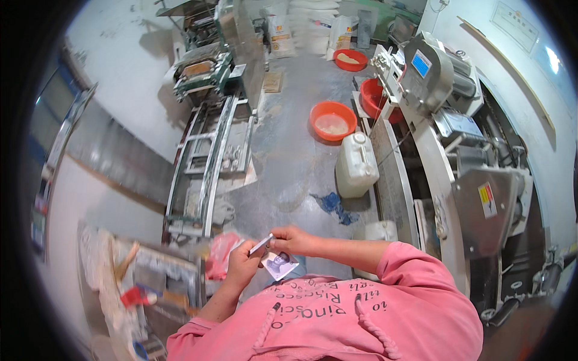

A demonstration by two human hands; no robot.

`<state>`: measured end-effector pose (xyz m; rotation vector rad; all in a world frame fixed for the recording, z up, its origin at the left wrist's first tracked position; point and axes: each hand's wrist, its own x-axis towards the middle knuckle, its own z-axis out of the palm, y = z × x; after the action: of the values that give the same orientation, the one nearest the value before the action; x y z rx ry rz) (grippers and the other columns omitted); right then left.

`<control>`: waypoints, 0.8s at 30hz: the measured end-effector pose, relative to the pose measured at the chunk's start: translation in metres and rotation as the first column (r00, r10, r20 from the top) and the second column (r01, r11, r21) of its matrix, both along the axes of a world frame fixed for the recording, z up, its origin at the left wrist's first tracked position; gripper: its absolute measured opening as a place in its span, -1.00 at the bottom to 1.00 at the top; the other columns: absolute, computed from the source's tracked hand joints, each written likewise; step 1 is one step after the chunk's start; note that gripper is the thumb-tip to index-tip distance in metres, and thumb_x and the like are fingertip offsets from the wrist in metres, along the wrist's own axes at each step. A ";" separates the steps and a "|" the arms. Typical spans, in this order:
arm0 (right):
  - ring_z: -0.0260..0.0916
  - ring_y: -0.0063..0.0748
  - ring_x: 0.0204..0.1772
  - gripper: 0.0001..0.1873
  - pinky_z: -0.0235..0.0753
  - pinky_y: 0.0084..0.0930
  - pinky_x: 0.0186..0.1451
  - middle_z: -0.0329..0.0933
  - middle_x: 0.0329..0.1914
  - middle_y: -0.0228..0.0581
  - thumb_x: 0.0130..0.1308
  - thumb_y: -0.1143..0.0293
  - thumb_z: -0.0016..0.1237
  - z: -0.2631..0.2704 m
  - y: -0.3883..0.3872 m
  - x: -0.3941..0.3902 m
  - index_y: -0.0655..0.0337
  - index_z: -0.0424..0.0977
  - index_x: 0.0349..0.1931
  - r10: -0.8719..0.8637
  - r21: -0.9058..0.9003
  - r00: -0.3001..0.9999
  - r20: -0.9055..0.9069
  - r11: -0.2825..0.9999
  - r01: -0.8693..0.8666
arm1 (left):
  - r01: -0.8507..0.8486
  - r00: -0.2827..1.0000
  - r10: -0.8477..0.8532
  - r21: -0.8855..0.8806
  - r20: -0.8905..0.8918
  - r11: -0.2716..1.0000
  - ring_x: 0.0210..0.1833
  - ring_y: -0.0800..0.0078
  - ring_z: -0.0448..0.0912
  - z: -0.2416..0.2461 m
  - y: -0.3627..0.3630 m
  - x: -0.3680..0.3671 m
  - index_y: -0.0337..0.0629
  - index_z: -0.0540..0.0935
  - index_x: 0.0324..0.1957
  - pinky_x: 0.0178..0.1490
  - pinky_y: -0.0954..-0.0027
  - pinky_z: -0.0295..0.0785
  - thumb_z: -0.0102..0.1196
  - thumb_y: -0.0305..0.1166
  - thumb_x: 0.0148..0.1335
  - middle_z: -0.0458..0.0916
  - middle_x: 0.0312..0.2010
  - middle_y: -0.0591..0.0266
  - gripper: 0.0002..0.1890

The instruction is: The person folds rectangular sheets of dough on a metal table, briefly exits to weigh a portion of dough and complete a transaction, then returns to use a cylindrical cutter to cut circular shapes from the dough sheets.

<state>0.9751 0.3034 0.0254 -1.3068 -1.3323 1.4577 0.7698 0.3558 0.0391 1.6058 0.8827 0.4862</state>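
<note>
In front of my pink hooded sweatshirt (325, 311), both hands meet over paper money. My left hand (243, 264) grips a small bundle of banknotes (261, 244), seen nearly edge-on. From the right, my right hand (292, 240) pinches the upper end of the same bundle between thumb and fingers. A purple banknote (281, 265) with a printed portrait slants out below the bundle, face up. How many notes lie in the bundle cannot be told. A pink plastic bag (221, 255) is behind my left hand, lower down.
Roller machines (485, 212) line the right side; a metal frame (212, 158) stands at left. On the grey floor are a plastic jerrycan (356, 167), a blue rag (334, 204) and an orange basin (333, 121). Stacked sacks (314, 27) stand behind. A cluttered bench (158, 275) is lower left.
</note>
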 end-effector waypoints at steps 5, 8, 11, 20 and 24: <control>0.39 -0.64 -0.35 -0.82 0.44 -0.51 -0.31 0.47 -0.44 -0.43 0.45 0.33 -0.07 -0.004 0.152 0.145 0.25 0.51 -0.22 -0.262 -0.026 0.959 -0.106 0.965 0.260 | 0.276 0.959 -0.254 -0.200 0.128 0.940 -0.38 0.65 0.56 -0.027 0.191 0.158 -0.32 0.62 -0.21 -0.36 0.51 0.47 0.08 -0.38 0.38 0.65 -0.41 0.30 -0.82; 0.36 -0.68 -0.34 -0.81 0.42 -0.54 -0.31 0.47 -0.41 -0.51 0.47 0.31 -0.09 0.025 0.198 0.241 0.24 0.51 -0.20 -0.496 -0.103 0.862 -0.110 0.868 0.486 | 0.370 0.928 -0.339 -0.303 0.153 0.878 -0.35 0.66 0.55 0.005 0.261 0.285 -0.35 0.62 -0.13 -0.31 0.52 0.49 0.06 -0.36 0.41 0.64 -0.36 0.35 -0.78; 0.39 -0.67 -0.30 -0.81 0.44 -0.57 -0.26 0.50 -0.35 -0.49 0.47 0.32 -0.06 0.036 0.226 0.336 0.23 0.53 -0.17 -0.640 -0.174 0.746 -0.185 0.768 0.616 | 0.673 0.739 -0.671 0.060 -0.058 0.737 -0.27 0.63 0.60 0.025 0.341 0.405 -0.26 0.65 -0.04 -0.24 0.45 0.51 0.07 -0.28 0.40 0.68 -0.35 0.30 -0.73; 0.44 -0.67 -0.38 -0.81 0.40 -0.61 -0.33 0.59 -0.37 -0.42 0.43 0.32 -0.01 0.005 0.442 0.542 0.26 0.55 -0.14 -0.864 -0.164 0.348 -0.365 0.428 0.889 | 0.771 0.624 -0.781 -0.147 -0.020 0.620 -0.28 0.57 0.57 0.021 0.579 0.634 -0.24 0.57 -0.10 -0.16 0.46 0.50 -0.03 -0.22 0.49 0.60 -0.34 0.33 -0.73; 0.43 -0.65 -0.54 -0.80 0.31 -0.64 -0.55 0.58 -0.47 -0.40 0.45 0.29 -0.01 0.009 0.522 0.648 0.24 0.56 -0.20 -0.907 -0.262 0.157 -0.391 0.273 0.925 | 0.698 0.694 -0.717 -0.183 -0.064 0.692 -0.36 0.56 0.59 -0.018 0.737 0.706 -0.26 0.56 -0.18 -0.25 0.46 0.54 0.04 -0.33 0.44 0.60 -0.38 0.29 -0.82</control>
<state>1.6235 0.8254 0.0344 -1.2111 -0.0171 0.6949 1.4759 1.0927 0.0213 1.7070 0.3080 -0.2417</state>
